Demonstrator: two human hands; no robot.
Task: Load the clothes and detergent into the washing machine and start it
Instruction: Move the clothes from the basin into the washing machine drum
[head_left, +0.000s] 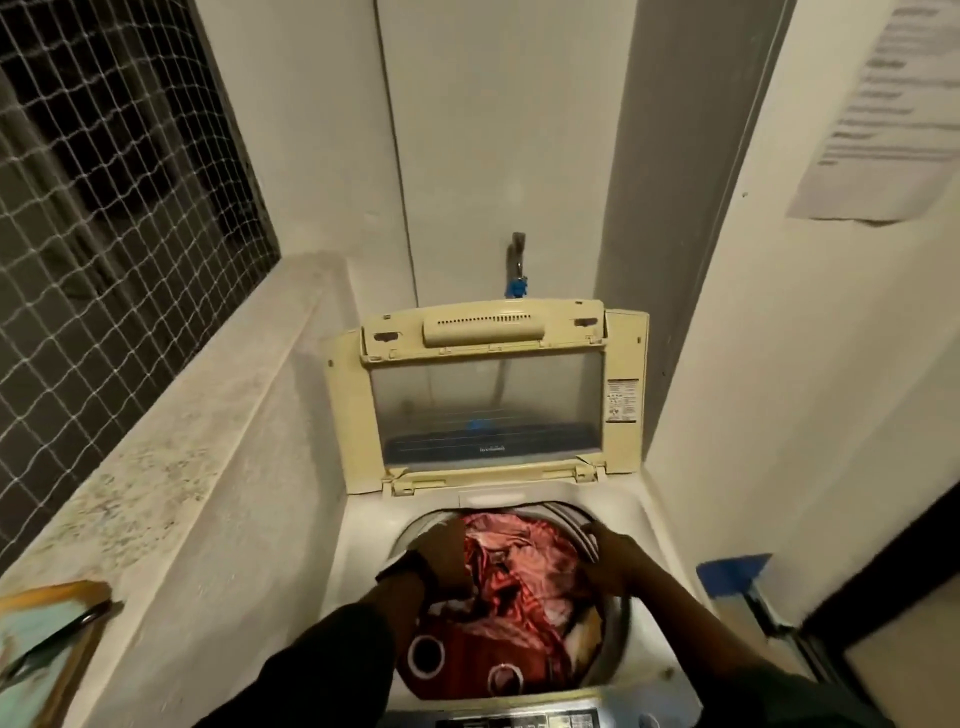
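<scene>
A cream top-loading washing machine stands below me with its lid raised upright against the wall. Its round drum is filled with red and pink patterned clothes; a red cloth with white rings lies nearest me. My left hand is inside the drum on the left, pressed against the clothes. My right hand rests on the clothes at the drum's right rim, fingers curled into the fabric. The control panel shows partly at the bottom edge. No detergent is in view.
A speckled concrete ledge runs along the left under a netted window. A wooden-framed object lies on the ledge at lower left. A tap sits on the wall behind the lid. A white wall with a paper notice closes the right side.
</scene>
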